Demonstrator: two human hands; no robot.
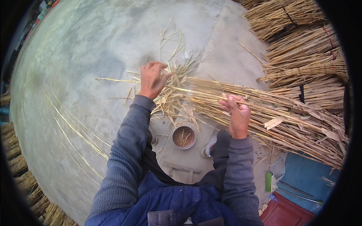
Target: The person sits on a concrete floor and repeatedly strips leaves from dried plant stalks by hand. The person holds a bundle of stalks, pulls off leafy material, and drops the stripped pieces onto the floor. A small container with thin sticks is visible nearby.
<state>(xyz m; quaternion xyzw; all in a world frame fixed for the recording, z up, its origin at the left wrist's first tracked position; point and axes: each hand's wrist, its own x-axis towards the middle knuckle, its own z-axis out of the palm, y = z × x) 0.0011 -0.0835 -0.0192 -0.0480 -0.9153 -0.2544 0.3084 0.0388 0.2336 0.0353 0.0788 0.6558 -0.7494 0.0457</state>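
My right hand is closed, its thumb and fingertips pinching a thin reed stalk above a large heap of dry reed stalks. To the left of it, my left hand has its fingers curled over a litter of stripped reed leaves. Whatever those fingers grip, if anything, is too small to make out. A small dark tip shows just beyond its knuckles. Motion blurs some stalks between the two hands. On the floor between my feet stands a round metal bowl of brownish liquid, with a few short straw pieces in it.
Tied reed bundles are stacked at the far right, and more bundles line the left edge. Several long thin stalks lie on the concrete floor at left. A green brush and a dark red bag lie at near right.
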